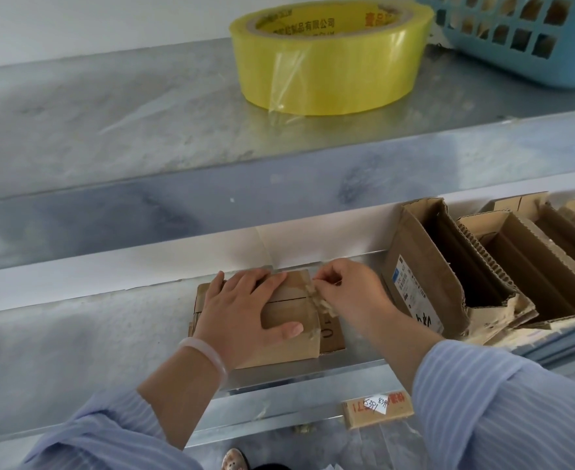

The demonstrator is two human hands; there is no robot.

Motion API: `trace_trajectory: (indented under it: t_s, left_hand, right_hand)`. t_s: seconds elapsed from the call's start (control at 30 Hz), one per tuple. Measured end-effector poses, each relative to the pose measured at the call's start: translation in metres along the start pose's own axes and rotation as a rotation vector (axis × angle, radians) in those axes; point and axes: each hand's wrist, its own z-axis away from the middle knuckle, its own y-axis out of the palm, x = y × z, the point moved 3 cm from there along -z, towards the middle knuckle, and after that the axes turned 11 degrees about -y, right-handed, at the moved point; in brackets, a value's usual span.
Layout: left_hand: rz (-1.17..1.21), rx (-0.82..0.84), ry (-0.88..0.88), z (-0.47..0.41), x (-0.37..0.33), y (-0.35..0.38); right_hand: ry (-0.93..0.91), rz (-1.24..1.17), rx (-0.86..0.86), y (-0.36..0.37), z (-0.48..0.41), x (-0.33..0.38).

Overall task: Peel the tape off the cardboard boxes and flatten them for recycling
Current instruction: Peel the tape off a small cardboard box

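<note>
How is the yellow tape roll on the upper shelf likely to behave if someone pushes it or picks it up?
The yellow tape roll lies flat on the upper shelf, so a push would probably slide it, not roll it. Its thick winding suggests a stiff, solid feel. The loose tape end may cling to fingers.

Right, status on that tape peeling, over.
Left hand pressing flat on the small cardboard box. Right hand pinching the tape strip at its right edge. Open cardboard boxes close by on the right.
</note>
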Motion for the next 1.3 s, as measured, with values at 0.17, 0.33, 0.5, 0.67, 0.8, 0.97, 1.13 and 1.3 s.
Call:
trace_trajectory:
  t_s: [0.17,0.33,0.5,0.67,0.8,0.97,1.13,1.3]
  left_hand:
    - [-0.021,0.012,-0.009,0.000,0.000,-0.001]
    - [-0.033,0.010,-0.013,0.000,0.000,0.000]
    - [-0.026,0.013,-0.010,0.000,0.001,0.001]
    - [-0.019,0.001,-0.047,-0.004,0.002,0.001]
    - [-0.007,-0.002,-0.045,-0.004,0.000,0.000]
    - [-0.021,-0.004,-0.039,-0.003,0.001,0.000]
    - [-0.032,-0.010,-0.043,-0.004,-0.001,0.000]
    - [-0.030,-0.012,-0.048,-0.003,-0.001,0.000]
  right_hand:
    - [-0.192,0.113,0.092,-0.001,0.017,0.006]
    - [-0.210,0.179,0.141,-0.003,0.021,0.009]
    - [-0.189,0.152,0.096,-0.003,0.016,0.011]
    - [-0.173,0.073,0.141,-0.015,0.024,0.007]
    - [-0.064,-0.069,0.207,-0.024,0.028,-0.001]
    - [0.168,-0.437,0.109,-0.026,0.025,-0.011]
    - [0.113,-0.302,-0.086,-0.018,0.015,-0.011]
    - [-0.013,-0.205,-0.085,-0.006,0.017,0.003]
